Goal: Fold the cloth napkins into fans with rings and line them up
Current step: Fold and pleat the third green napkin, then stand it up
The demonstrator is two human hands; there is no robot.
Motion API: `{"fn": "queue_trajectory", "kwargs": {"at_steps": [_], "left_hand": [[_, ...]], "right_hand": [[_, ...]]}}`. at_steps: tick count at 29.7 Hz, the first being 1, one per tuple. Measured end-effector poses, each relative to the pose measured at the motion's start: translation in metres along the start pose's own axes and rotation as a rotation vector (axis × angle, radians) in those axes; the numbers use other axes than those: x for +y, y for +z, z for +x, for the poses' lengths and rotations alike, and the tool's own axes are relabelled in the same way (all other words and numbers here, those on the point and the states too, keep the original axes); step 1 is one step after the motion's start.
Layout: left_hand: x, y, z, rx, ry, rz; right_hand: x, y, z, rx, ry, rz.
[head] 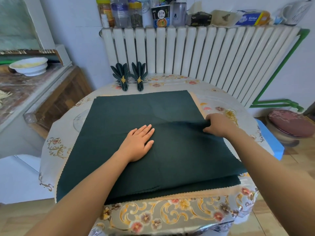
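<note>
**op:** Small kitchen corner, white radiator [196,53] along the back wall with jars and boxes on its ledge, and a round worktop [170,212] under a flowery plastic cover. Landmark for everything below is the dark green napkin stack [119,126] spread flat across the middle of it. From my remote seat, my read is that this is the start of napkin three: two finished fans [130,76] stand side by side just beyond the stack's far edge, each cinched by a gold ring.

**reply:** What are the hands up to?

**op:** Left hand [139,142] lies flat on the middle of the stack, fingers straight, pinning it. Right hand [215,126] is at the stack's right edge, fingers curled round a pinch of the top napkin. So I'd call it peeling off or starting the first pleat. The next move needs only the top layer lifted, with the left palm keeping the rest still, then even accordion folds.

**reply:** Rings?

**op:** Spare gold rings [231,116] sit just past the stack's right edge, half hidden behind my right hand, so I can't count them. Also can't tell how many napkins are in the stack; only the stepped edges at the near side hint at several. The right fingertips are buried in the fold, so whether one layer or two is caught is a guess.
</note>
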State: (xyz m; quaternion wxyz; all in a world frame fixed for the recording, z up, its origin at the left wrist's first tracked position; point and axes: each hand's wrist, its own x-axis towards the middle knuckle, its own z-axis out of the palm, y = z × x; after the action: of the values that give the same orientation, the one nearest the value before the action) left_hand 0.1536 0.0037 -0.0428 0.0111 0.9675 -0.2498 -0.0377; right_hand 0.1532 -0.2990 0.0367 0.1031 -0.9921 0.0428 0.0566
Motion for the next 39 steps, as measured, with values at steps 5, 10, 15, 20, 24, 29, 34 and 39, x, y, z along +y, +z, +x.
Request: {"fn": "queue_trajectory", "kwargs": {"at_steps": [5,10,15,20,24,29,34,39], "left_hand": [[0.006,-0.009,-0.001,0.148,-0.002,0.184],[0.026,-0.010,-0.004,0.246,0.009,0.095],[0.042,-0.008,-0.015,0.271,-0.179,-0.155],[0.045,0.000,-0.023,0.295,-0.213,-0.227],[0.046,0.000,-0.024,0.228,-0.174,-0.162],[0.044,0.000,-0.024,0.153,-0.167,-0.101],[0.045,0.000,-0.024,0.135,-0.163,-0.087],[0.044,-0.001,-0.025,0.134,-0.166,-0.079]], "right_hand": [[-0.023,0.014,-0.074,0.314,0.001,0.207],[-0.051,0.058,-0.121,0.434,-0.036,0.142],[-0.067,0.099,-0.139,0.642,-0.215,0.077],[-0.079,0.114,-0.144,0.777,-0.290,0.105],[-0.091,0.127,-0.146,0.736,-0.309,0.123],[-0.093,0.127,-0.148,0.722,-0.309,0.154],[-0.092,0.129,-0.152,0.725,-0.347,0.183],[-0.093,0.127,-0.157,0.684,-0.348,0.202]]}}
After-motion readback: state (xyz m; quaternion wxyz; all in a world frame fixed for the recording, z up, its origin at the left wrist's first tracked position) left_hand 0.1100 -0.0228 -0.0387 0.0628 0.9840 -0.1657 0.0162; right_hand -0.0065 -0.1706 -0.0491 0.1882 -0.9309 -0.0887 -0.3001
